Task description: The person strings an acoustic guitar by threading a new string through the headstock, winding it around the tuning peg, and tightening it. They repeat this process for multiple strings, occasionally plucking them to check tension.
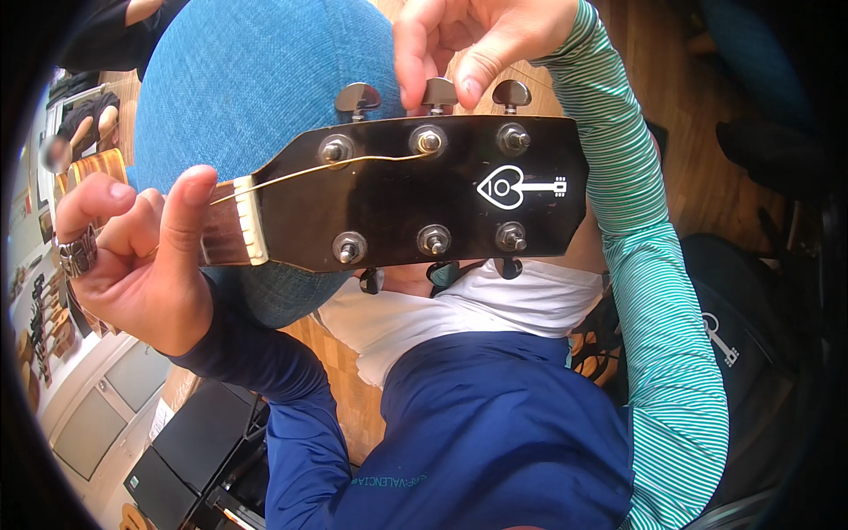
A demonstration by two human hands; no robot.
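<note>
A dark guitar headstock (459, 194) lies across the middle of the head view, its pale nut (251, 221) toward the left. One gold-coloured string (344, 162) runs from the middle upper tuning post (428, 141) over the nut toward my left hand (146, 256). That hand, with a ring on one finger, is curled beside the neck, and the string passes behind its thumb. The thumb and index finger of my right hand (481, 44) grip the middle upper tuning peg (439, 92) from both sides. The other posts carry no string.
Behind the headstock bulges a rounded thing in blue fabric (256, 88). A black bag (742, 389) is at the right, and a black box-like case (190, 455) at lower left. White cabinets (97, 428) and another person (93, 132) appear at the left.
</note>
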